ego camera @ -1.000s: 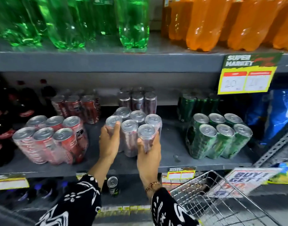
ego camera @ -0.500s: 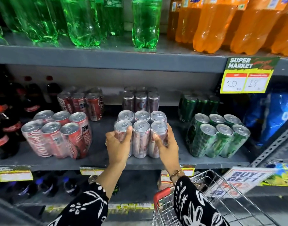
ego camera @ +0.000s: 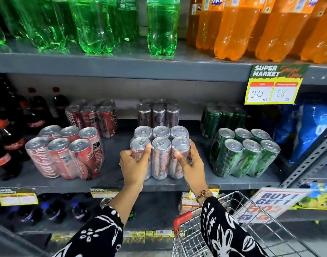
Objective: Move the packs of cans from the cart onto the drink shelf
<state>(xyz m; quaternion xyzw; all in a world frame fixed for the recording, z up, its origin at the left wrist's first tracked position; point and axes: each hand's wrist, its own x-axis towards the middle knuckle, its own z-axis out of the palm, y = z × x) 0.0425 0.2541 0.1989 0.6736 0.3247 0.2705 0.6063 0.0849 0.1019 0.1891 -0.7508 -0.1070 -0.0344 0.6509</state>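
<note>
"SUPER MARKET" price tag: 20, 18

Silver six-pack upright at the front edge of the grey drink shelf, clasped from both sides: left hand on its left cans, right hand on its right. Red pack tilted to the left, green pack tilted to the right. Wire cart below right, red-cornered.

Supermarket aisle: drink shelf, price tag, cart.
</note>
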